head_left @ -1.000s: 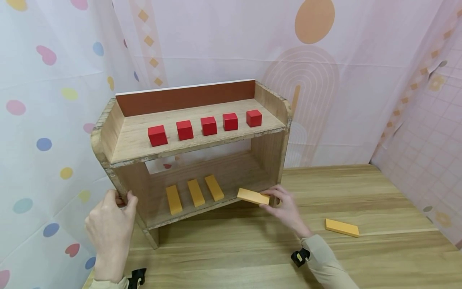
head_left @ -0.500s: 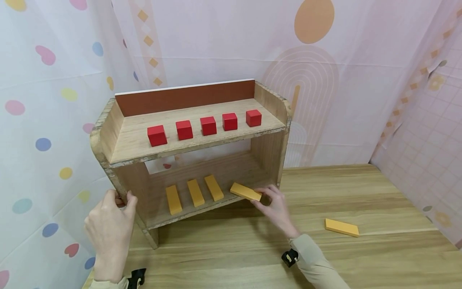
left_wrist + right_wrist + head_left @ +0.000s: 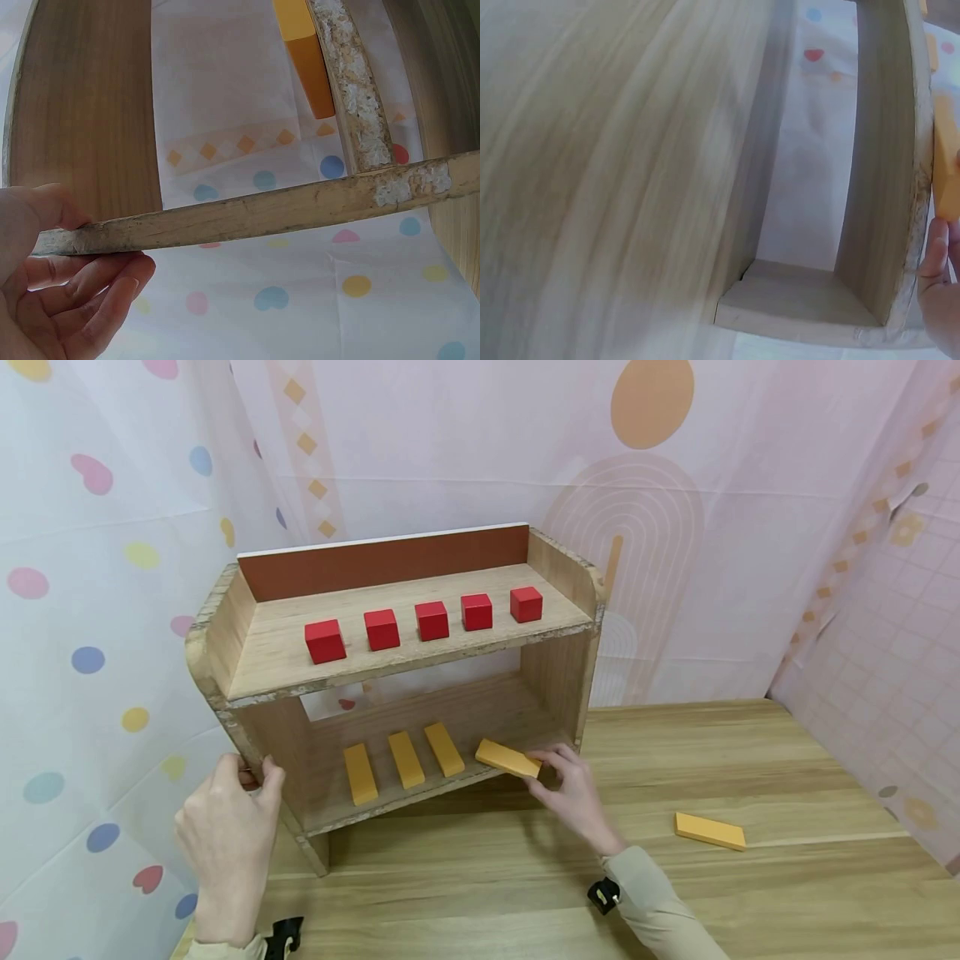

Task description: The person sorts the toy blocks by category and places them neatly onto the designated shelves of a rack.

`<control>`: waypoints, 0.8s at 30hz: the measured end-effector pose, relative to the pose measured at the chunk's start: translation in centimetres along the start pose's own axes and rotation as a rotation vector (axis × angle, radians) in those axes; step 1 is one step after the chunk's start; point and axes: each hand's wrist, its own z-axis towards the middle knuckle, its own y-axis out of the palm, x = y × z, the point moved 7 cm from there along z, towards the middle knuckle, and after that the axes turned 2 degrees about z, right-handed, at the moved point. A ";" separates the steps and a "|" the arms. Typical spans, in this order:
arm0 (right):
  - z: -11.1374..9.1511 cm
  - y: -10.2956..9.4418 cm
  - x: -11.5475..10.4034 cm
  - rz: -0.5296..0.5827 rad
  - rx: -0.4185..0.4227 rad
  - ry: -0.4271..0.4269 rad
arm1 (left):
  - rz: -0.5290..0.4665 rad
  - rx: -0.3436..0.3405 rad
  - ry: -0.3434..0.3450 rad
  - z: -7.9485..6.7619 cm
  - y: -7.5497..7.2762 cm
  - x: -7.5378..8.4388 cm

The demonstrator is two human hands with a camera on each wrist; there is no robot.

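Note:
A wooden two-tier shelf (image 3: pixel 420 672) stands on the table. My left hand (image 3: pixel 231 831) grips the front edge of its left side panel; in the left wrist view, thumb and fingers (image 3: pixel 112 289) lie on opposite sides of that panel edge. My right hand (image 3: pixel 573 797) pinches the right end of a yellow block (image 3: pixel 507 757) at the lower shelf's front edge. That block lies slantwise, its left end over the shelf board. Left of it on the lower shelf are a yellow block (image 3: pixel 444 749), another yellow block (image 3: pixel 406 759) and a third yellow block (image 3: pixel 361 774).
Several red cubes (image 3: pixel 432 621) stand in a row on the upper shelf. One loose yellow block (image 3: pixel 709 832) lies on the wooden table (image 3: pixel 810 777) to the right. Patterned cloth (image 3: pixel 480 452) hangs behind and at both sides.
My right hand has moved left and slightly inward with the yellow block, bringing it over the lower shelf's front edge. My left hand keeps its grip on the side panel.

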 end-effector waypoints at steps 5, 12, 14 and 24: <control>0.1 0.6 -0.4 -0.004 -0.001 -0.002 | 0.006 -0.002 -0.002 0.0 0.0 0.0; -0.1 0.8 -0.6 0.008 0.007 -0.059 | 0.015 -0.015 -0.003 0.0 0.0 0.0; -0.1 0.9 -0.7 0.016 0.002 -0.080 | 0.015 -0.013 -0.005 0.1 0.0 0.0; -0.6 2.2 -1.5 0.010 -0.113 -0.219 | 0.018 -0.015 -0.008 0.0 0.0 0.0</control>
